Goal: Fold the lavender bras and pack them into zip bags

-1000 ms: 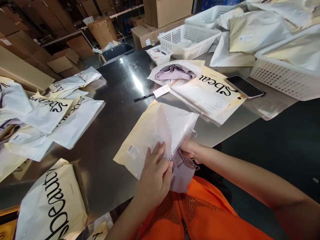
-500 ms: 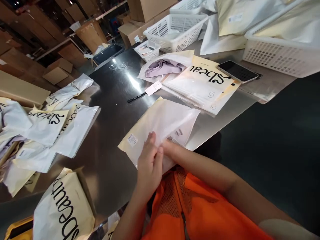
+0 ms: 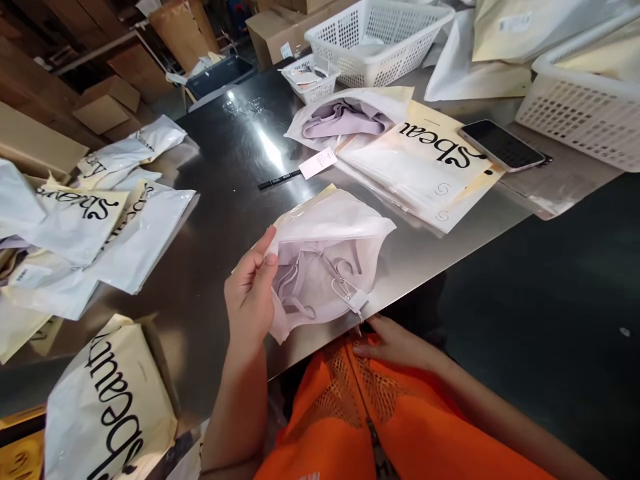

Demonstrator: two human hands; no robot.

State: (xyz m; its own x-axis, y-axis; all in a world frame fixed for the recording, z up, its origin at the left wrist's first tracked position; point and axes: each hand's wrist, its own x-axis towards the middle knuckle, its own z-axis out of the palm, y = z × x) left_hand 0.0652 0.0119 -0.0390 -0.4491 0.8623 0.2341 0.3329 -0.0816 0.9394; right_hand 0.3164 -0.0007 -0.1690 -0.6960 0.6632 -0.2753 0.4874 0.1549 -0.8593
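Note:
Near the table's front edge lies a translucent white plastic bag [image 3: 333,220] with its mouth gaping toward me. Inside it show pale lilac straps and fabric [image 3: 300,280], part of a garment whose kind I cannot make out. My left hand [image 3: 250,287] pinches the left side of the bag's mouth between thumb and fingers. A small pale tag [image 3: 356,301] on a thin looped cord hangs over the lower lip. Just below the tag, at the table edge against the orange vest [image 3: 325,427], is my right hand [image 3: 393,343], thumb and forefinger apart; its other fingers are hidden.
Behind the bag lie a black pen [image 3: 279,181], a pink card [image 3: 319,164], an open bag with lilac cloth [image 3: 345,119], printed bags [image 3: 425,173] and a phone [image 3: 501,145]. White baskets [image 3: 373,67] stand farther back. Packed bags [image 3: 145,233] are piled at left on the metal table [image 3: 215,267].
My right hand has come out of the bag and drawn back toward my body. My left hand has shifted left, the bag's mouth has opened, and the straps and tag now show.

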